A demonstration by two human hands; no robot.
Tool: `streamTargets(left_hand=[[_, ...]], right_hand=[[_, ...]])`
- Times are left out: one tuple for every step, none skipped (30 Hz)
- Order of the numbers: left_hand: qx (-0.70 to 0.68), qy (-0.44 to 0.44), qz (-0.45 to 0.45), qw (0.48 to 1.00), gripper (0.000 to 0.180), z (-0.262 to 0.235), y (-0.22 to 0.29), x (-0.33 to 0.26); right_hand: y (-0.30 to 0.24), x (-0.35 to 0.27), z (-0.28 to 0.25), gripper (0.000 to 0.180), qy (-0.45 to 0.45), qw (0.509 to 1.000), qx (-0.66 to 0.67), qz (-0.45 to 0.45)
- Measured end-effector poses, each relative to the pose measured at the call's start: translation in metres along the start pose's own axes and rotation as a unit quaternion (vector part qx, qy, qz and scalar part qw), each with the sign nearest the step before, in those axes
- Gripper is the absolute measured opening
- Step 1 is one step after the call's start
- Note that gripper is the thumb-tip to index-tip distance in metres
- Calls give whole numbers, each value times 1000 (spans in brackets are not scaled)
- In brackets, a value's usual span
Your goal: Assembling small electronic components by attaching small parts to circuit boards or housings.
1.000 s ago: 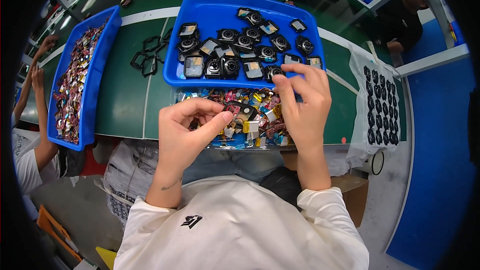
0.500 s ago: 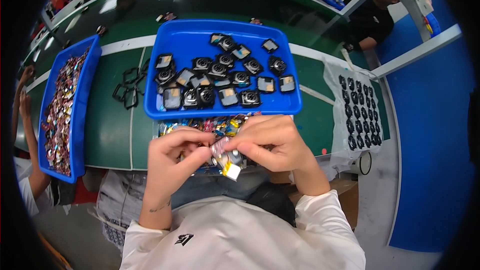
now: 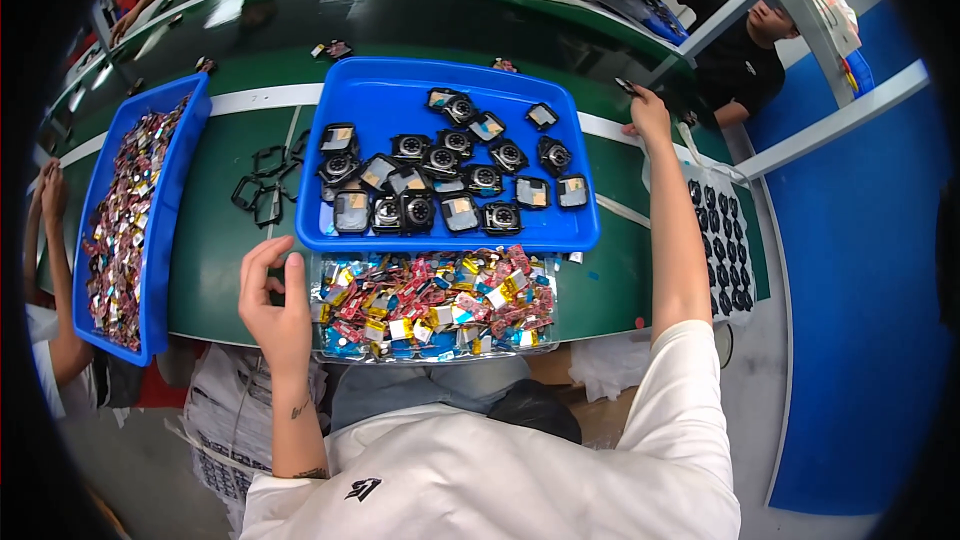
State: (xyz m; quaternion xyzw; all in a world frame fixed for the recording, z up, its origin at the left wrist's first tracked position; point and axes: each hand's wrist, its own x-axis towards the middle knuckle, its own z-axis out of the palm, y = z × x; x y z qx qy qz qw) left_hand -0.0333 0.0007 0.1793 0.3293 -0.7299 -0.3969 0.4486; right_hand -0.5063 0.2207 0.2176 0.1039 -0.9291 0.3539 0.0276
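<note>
My right arm reaches far out to the right, past the blue tray. At its end my right hand (image 3: 650,115) pinches a small dark part (image 3: 625,87), perhaps a watch case, over the green bench. My left hand (image 3: 272,292) hovers by the near left corner of the tray, fingers loosely curled, thumb apart, nothing visible in it. Beside it lies a clear plastic tray (image 3: 436,353) heaped with small pink, yellow and silver electronic parts. The blue tray (image 3: 450,242) behind holds several black watch cases (image 3: 458,212), some showing round sensor backs.
A long blue bin (image 3: 150,270) full of similar small parts stands at the left. Black frames (image 3: 268,190) lie between bin and tray. At the right, rows of black parts (image 3: 722,240) rest on a white sheet. Co-workers' arms show at the left and far sides; a person sits far right.
My hands have parted from the pink-and-silver part they held together. The right has swung out far right with a dark part; the left has moved left, away from the clear tray.
</note>
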Motion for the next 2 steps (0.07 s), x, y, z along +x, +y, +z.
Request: streamTargets(left_hand=[[2, -5, -4, 1000, 14, -1, -1, 1], [6, -10, -10, 1000, 14, -3, -5, -1]], right_hand=[[6, 10, 4, 46, -9, 1000, -11, 12], [7, 12, 10, 48, -21, 999, -22, 24]])
